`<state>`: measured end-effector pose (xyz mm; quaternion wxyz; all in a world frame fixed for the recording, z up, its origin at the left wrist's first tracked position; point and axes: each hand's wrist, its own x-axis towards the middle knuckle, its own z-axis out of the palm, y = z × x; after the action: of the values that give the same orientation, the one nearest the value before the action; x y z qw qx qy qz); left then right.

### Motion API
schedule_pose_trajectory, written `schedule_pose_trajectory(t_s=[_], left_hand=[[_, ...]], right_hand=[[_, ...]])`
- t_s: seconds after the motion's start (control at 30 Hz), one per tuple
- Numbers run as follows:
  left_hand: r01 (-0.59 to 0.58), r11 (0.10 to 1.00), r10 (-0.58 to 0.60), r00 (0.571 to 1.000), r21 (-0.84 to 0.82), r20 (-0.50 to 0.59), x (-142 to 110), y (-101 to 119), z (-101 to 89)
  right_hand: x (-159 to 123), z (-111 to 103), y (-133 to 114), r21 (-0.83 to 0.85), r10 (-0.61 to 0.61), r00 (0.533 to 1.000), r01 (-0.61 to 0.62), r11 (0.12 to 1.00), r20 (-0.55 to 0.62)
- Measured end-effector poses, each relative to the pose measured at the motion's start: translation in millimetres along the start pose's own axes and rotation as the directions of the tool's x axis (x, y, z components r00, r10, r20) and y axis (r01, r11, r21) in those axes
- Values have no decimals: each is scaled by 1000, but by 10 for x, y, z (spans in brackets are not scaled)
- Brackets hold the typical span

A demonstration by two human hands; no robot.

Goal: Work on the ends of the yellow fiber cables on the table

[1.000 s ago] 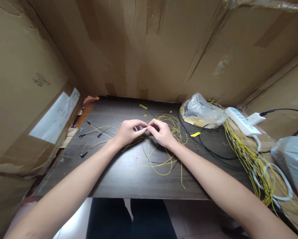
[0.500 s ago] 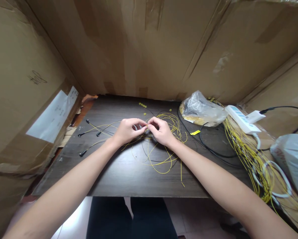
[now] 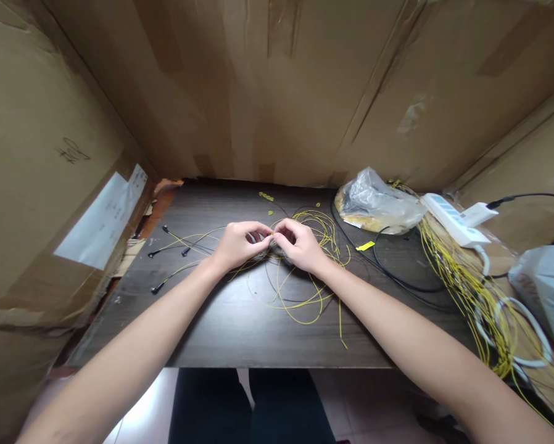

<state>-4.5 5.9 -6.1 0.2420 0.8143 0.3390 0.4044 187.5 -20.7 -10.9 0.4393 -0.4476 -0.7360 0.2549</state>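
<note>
Over the middle of the table my left hand (image 3: 240,245) and my right hand (image 3: 301,246) meet, thumb and forefinger pinched together on each. A bit of thin yellow wire (image 3: 272,235) shows between the fingertips; its exact shape is mostly hidden. Beneath and beside my right hand lies a loose tangle of yellow wires (image 3: 326,225), with a few dark ones among them. Left of my left hand, wires fan out to several black connectors (image 3: 155,288). Small yellow pieces (image 3: 266,196) lie beyond the hands.
A clear plastic bag (image 3: 374,206) sits at the back right, near a yellow tag (image 3: 364,246) on a black cable. Farther right are a white power strip (image 3: 450,219), a hanging bundle of yellow wires (image 3: 462,283) and a white bag (image 3: 543,283). Cardboard walls (image 3: 212,92) enclose the table (image 3: 221,339).
Both hands keep the same pinch at nearly the same spot. The view shifts slightly; the wires and connectors lie as before.
</note>
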Motion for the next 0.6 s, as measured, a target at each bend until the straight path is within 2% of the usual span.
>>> schedule_pose_trajectory(t_s=[0.2,0.43,0.6], left_hand=[[-32,999,31,999,-13,-18,-2,3,10],[-36,999,35,999,-6,-21,-4,18,13],[-42,999,42,999,7,-33,-15,19,24]], right_hand=[[12,-12,1,-71,-26,1000,27,997,14],[7,-9,5,-25,-38,999,38,999,8],[5,-8,13,-74,-46,999,46,996,5]])
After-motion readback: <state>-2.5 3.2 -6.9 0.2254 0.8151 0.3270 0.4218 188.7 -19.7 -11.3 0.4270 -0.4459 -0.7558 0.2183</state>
